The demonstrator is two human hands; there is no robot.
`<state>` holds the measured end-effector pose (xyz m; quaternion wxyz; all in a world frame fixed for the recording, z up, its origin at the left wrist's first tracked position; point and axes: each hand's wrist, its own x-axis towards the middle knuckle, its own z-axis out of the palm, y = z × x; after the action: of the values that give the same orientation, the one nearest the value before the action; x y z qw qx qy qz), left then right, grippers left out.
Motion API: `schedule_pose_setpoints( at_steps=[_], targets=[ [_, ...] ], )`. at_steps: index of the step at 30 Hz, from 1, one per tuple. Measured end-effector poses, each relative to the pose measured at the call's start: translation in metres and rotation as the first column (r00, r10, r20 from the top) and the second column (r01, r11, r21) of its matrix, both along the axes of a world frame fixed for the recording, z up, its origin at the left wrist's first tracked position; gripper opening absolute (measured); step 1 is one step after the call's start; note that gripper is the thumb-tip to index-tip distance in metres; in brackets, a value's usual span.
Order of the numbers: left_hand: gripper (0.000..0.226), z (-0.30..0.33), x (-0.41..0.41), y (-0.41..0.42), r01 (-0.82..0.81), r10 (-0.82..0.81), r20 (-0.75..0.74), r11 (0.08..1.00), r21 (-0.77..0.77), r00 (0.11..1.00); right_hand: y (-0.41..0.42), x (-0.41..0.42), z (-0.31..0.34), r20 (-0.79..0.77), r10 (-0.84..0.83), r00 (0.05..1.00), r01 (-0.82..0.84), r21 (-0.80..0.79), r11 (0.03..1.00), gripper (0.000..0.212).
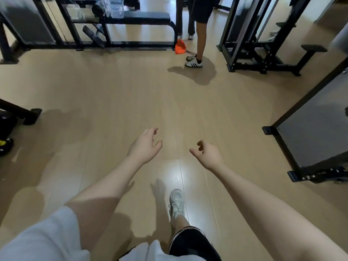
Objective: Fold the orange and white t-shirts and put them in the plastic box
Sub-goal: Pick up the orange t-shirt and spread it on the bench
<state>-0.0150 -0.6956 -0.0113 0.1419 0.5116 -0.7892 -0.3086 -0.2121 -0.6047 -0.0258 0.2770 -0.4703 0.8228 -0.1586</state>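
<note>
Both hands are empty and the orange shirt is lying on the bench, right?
Not quite. Both hands, left hand and right hand, are empty, but the orange shirt is lying on the floor by the bench's foot, not on the bench. The head view shows it.

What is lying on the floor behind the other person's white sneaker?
An orange cloth lies crumpled behind the white sneaker, against the black bench frame. Its far end is hidden by the frame.

Orange cloth point(180, 47) at the bench foot too small to identify; second person point(199, 25) cropped above the thigh.
</note>
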Motion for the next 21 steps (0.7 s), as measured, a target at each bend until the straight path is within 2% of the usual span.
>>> schedule_pose_setpoints(
  at_steps=[5,10,17,21],
  targets=[
    [0.048,0.021,-0.05,-0.136,-0.075,0.075,0.006,0.997,0.005,0.997,-0.145,-0.06,0.022,0.003,0.081,0.997,-0.081,0.035,0.996,0.05],
    [0.046,0.035,-0.071,-0.264,-0.152,0.151,-0.056,0.988,-0.031,0.987,-0.296,-0.085,0.046,0.016,0.158,0.987,-0.158,-0.02,0.987,0.047],
    [0.045,0.001,-0.09,-0.472,-0.184,0.18,-0.1,0.982,-0.032,0.979,-0.505,-0.095,0.012,0.012,0.202,0.979,-0.201,-0.015,0.979,0.047],
    [0.046,-0.011,-0.082,-0.606,-0.175,0.175,-0.033,0.984,0.011,0.984,-0.639,-0.097,0.003,0.039,0.141,0.989,-0.141,0.013,0.99,0.046]
  ],
)
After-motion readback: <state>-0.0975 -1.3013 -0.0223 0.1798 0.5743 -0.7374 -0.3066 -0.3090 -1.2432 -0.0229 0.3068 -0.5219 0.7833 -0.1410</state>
